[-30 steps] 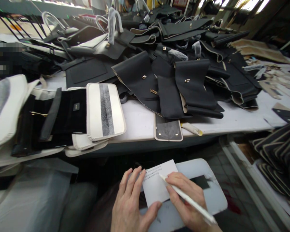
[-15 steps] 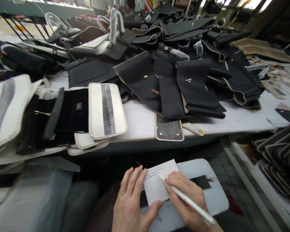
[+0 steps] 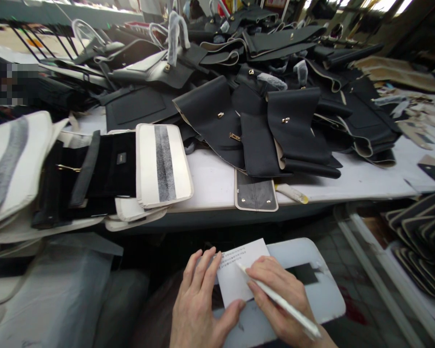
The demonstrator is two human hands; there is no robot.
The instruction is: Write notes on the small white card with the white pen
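At the bottom centre my left hand [image 3: 199, 302] lies flat with fingers spread, thumb pinning the left edge of a small white printed card [image 3: 237, 275]. The card rests on a pale grey oval board [image 3: 313, 299] in my lap. My right hand [image 3: 279, 295] is closed round a white pen [image 3: 279, 302], whose tip touches the upper part of the card.
A white table [image 3: 213, 181] ahead is heaped with black leather bag panels [image 3: 261, 125] with gold clasps. A cream panel with a grey stripe [image 3: 164, 164] lies at its front left. Stacked dark pieces [image 3: 420, 227] sit low on the right, grey plastic sheeting [image 3: 54, 295] at lower left.
The view has drifted slightly, shifting the table items to the right. Both hands, the card and the pen have hardly moved.
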